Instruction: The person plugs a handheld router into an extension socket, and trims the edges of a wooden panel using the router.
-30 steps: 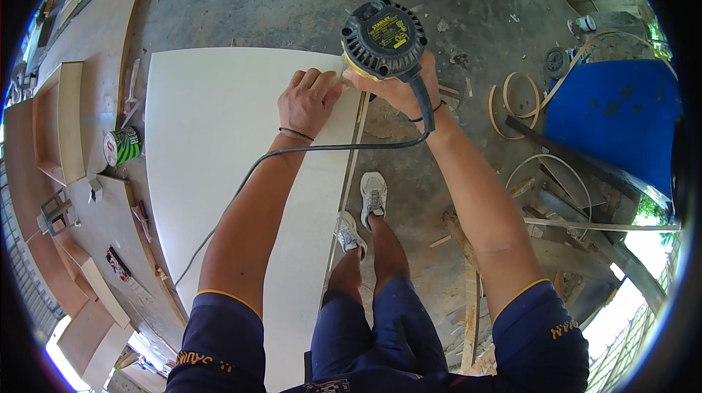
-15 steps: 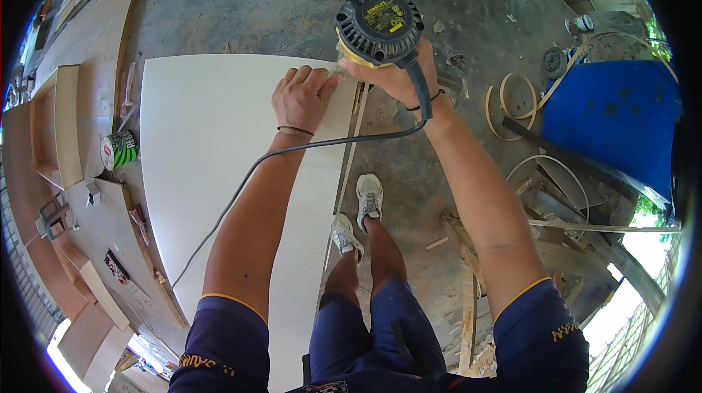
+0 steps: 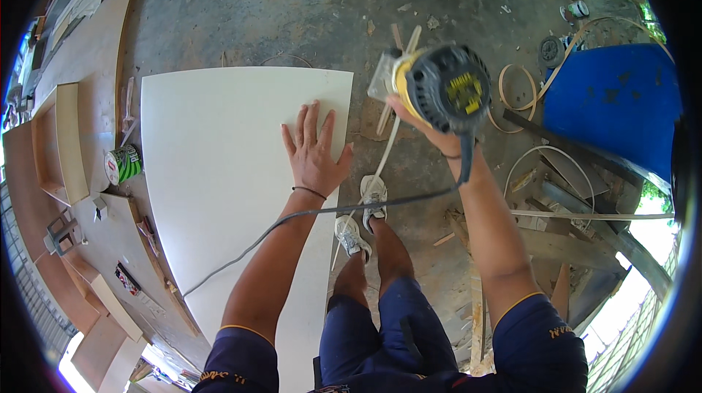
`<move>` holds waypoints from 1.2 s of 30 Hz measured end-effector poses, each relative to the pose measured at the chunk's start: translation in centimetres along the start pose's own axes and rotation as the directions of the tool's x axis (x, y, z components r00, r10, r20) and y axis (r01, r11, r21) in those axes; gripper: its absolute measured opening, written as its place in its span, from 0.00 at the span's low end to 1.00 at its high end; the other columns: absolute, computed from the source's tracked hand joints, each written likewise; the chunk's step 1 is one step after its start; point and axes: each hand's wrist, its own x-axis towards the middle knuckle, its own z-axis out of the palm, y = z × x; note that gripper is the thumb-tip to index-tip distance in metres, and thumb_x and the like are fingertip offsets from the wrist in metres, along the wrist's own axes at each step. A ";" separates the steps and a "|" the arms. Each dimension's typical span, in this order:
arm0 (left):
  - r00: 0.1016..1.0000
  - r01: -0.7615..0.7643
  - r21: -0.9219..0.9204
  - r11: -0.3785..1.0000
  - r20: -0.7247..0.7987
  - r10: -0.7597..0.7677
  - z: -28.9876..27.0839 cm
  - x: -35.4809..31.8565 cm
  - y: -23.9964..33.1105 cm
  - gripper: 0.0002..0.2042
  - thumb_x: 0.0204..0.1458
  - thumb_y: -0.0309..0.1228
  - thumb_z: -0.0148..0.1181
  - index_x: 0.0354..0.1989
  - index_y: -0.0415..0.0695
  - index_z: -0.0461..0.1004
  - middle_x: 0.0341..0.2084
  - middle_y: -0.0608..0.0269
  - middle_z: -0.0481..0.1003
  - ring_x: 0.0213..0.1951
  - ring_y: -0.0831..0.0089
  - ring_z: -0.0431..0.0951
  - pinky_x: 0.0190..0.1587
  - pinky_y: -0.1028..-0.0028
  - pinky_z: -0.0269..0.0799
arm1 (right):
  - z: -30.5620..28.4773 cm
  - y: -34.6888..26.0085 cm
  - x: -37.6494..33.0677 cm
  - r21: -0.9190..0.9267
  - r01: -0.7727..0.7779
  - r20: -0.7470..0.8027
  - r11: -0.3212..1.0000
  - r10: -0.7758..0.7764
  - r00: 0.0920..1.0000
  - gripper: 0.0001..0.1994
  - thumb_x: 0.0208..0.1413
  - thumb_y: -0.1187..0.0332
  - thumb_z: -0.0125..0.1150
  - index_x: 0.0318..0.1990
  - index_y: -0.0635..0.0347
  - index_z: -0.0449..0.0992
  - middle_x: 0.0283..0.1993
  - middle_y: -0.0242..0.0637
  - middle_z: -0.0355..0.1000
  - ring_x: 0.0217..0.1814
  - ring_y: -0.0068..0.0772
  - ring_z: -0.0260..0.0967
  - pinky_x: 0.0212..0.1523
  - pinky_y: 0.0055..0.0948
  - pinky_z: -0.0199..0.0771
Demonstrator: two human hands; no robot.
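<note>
My right hand (image 3: 433, 132) is wrapped round a black and yellow trim router (image 3: 447, 89) with a clear base. The tool is raised off to the right of a large white board (image 3: 219, 152) and tilted, its base facing left. Its dark cord (image 3: 336, 212) runs leftward over my left forearm and onto the board. Near the board's right edge, my left hand (image 3: 318, 155) lies flat with fingers spread and holds nothing. A thin pale strip (image 3: 386, 150) lies apart from that edge, passing over my shoe; its far end is near the router.
At the right stand a blue container (image 3: 610, 100), curled strips (image 3: 518, 87) and a pile of scrap wood. On the left are a paint can (image 3: 123, 164), an open wooden box frame (image 3: 62, 144) and long panels. My shoes (image 3: 373, 195) are beside the board.
The router has moved from the board's right edge out to the right and tipped over. My left hand has shifted toward me and flattened. The pale strip now shows away from the edge.
</note>
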 end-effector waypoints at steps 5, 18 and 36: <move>0.992 0.037 -0.072 0.997 -0.121 -0.046 -0.3 3.5 -2.8 0.19 0.51 0.35 0.59 0.51 0.44 0.72 0.61 0.56 0.64 0.66 0.55 0.57 0.66 0.49 0.44 | 0.9 -2.1 -5.5 0.294 -0.396 0.073 0.870 0.393 0.917 0.35 0.41 0.60 0.76 0.58 0.56 0.67 0.55 0.39 0.69 0.57 0.41 0.66 0.59 0.38 0.66; 0.978 0.156 -0.093 0.983 -0.124 -0.167 -1.7 -5.5 -7.0 0.18 0.62 0.36 0.42 0.56 0.41 0.69 0.64 0.56 0.62 0.68 0.55 0.55 0.69 0.52 0.40 | 7.7 -6.7 -6.6 0.252 -0.063 0.006 0.966 0.064 0.998 0.22 0.49 0.71 0.64 0.53 0.60 0.69 0.52 0.50 0.72 0.46 0.52 0.76 0.46 0.34 0.77; 0.973 0.181 -0.069 0.981 -0.135 -0.189 -1.8 -5.6 -6.4 0.18 0.61 0.34 0.43 0.57 0.42 0.68 0.64 0.55 0.62 0.68 0.56 0.56 0.69 0.53 0.44 | 8.7 -1.1 -1.2 0.655 -0.501 0.209 0.565 0.502 0.839 0.24 0.47 0.68 0.68 0.53 0.62 0.71 0.49 0.45 0.75 0.47 0.39 0.77 0.47 0.29 0.77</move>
